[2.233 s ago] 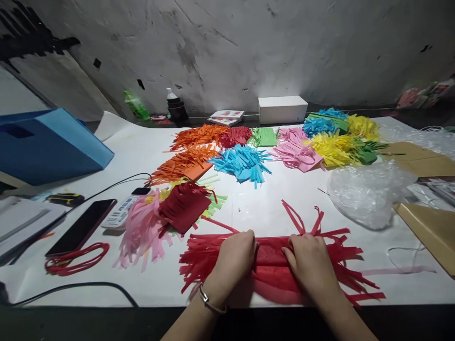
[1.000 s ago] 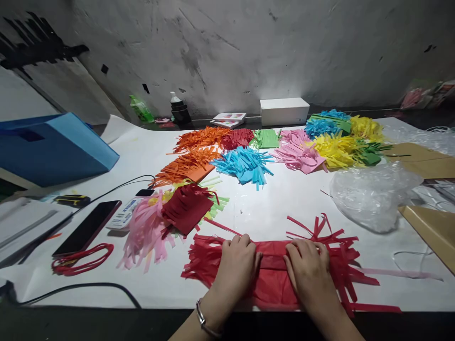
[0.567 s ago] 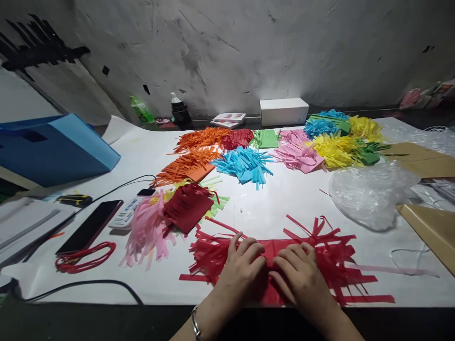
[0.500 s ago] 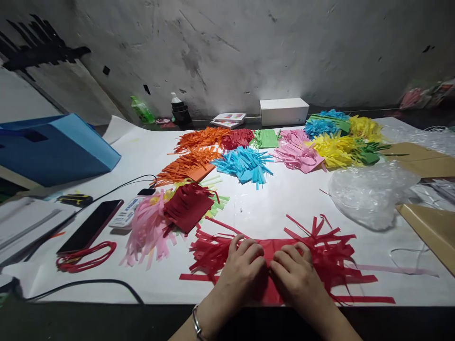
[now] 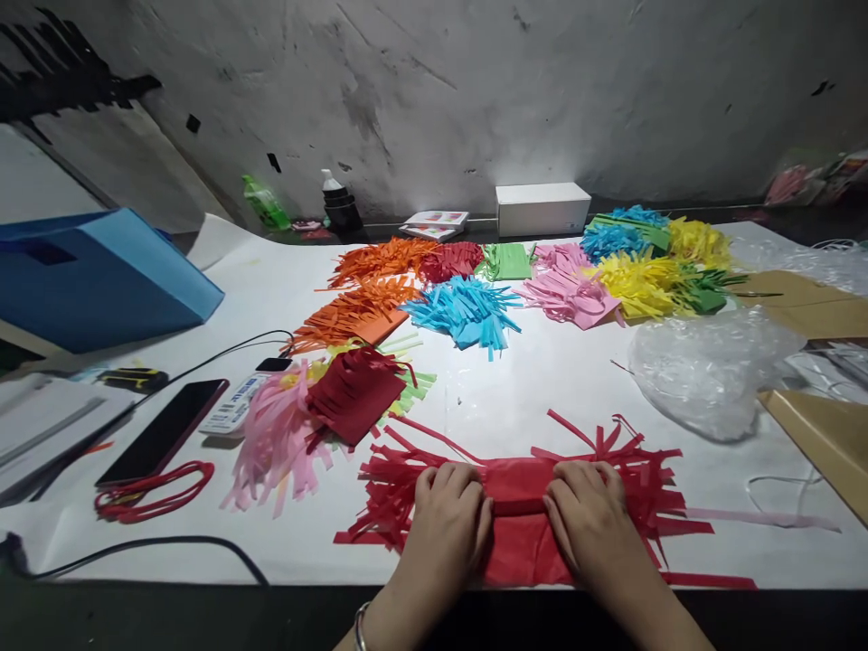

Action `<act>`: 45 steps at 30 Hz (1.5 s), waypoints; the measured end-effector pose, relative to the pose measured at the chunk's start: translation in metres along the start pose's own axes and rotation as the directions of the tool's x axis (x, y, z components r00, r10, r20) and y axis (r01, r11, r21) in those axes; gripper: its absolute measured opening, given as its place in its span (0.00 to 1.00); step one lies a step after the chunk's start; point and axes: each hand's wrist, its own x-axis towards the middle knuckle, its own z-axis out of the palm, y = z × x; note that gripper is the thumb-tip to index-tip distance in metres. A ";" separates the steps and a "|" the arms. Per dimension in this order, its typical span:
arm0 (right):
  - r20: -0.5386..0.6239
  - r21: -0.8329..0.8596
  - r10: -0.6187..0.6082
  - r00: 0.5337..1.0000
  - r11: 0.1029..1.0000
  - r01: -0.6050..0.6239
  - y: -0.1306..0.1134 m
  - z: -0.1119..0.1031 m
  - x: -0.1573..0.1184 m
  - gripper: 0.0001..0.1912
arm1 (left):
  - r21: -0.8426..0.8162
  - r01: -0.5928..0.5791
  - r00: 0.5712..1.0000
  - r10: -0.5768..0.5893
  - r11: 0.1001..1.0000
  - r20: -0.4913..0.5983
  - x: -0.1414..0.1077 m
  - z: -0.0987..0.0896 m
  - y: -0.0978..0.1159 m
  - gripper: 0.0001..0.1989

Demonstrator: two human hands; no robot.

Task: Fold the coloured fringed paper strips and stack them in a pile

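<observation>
Red tissue paper (image 5: 519, 547) with fringed strips at both ends lies at the table's front edge, a narrow fold running across its middle. My left hand (image 5: 451, 515) rests on the left part, fingers curled on the fold. On the right part my right hand (image 5: 589, 511) holds the same fold with bent fingers. The thumbs' undersides are hidden. Left of the paper lie a dark red fringed bundle (image 5: 356, 395) and a pink fringed bundle (image 5: 275, 438).
Orange (image 5: 383, 262), blue (image 5: 465, 312), pink and yellow (image 5: 637, 283) fringed bundles lie farther back. A phone (image 5: 163, 431), red cord and black cable are at left. Clear plastic (image 5: 712, 371) and brown paper (image 5: 820, 443) are at right; a white box (image 5: 542, 210) stands behind.
My hands have moved apart, left hand leftward and right hand rightward. More of the red paper's middle now shows, with the fold across it. The view has shifted slightly.
</observation>
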 end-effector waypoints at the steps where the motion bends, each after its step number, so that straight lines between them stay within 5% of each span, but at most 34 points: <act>1: 0.009 -0.045 0.018 1.000 0.999 -0.017 -0.002 0.000 0.002 0.15 | 0.041 0.031 0.999 -0.032 0.999 0.027 0.002 -0.001 0.002 0.06; 4: -0.034 -0.102 0.007 0.999 0.995 -0.010 -0.009 0.000 0.005 0.13 | 0.112 0.062 0.994 -0.071 0.992 0.078 0.008 -0.001 0.005 0.03; 10: -0.019 0.045 -0.259 0.966 0.965 0.259 -0.017 0.009 0.005 0.13 | 0.027 0.015 1.000 -0.016 1.000 0.011 0.007 -0.001 0.002 0.04; 15: -0.070 0.110 -0.195 0.978 0.973 0.202 -0.016 0.017 0.008 0.16 | -0.077 -0.226 0.969 0.216 0.971 -0.119 0.004 0.003 -0.004 0.05; 19: -0.056 0.145 -0.210 0.976 0.966 0.216 -0.019 0.017 0.010 0.16 | -0.074 -0.287 0.951 0.276 0.955 -0.139 0.005 0.007 -0.003 0.07; 28: -0.022 0.233 -0.210 0.977 0.950 0.209 0.005 -0.007 -0.002 0.15 | -0.188 -0.198 0.979 0.186 0.962 -0.079 0.005 0.002 -0.007 0.06; 33: -0.033 0.277 -0.074 0.997 0.958 0.081 -0.002 -0.010 -0.006 0.11 | -0.121 -0.175 0.985 0.173 0.977 -0.023 0.007 -0.001 -0.003 0.06; 40: -0.055 0.021 0.065 0.996 0.998 -0.064 -0.015 0.005 -0.005 0.12 | 0.110 -0.023 0.995 0.012 0.994 0.102 0.014 -0.003 0.012 0.04; 45: -0.048 0.036 -0.040 0.998 0.998 0.042 -0.016 0.005 -0.004 0.14 | 0.110 -0.355 0.934 0.356 0.928 0.009 0.016 0.005 0.005 0.04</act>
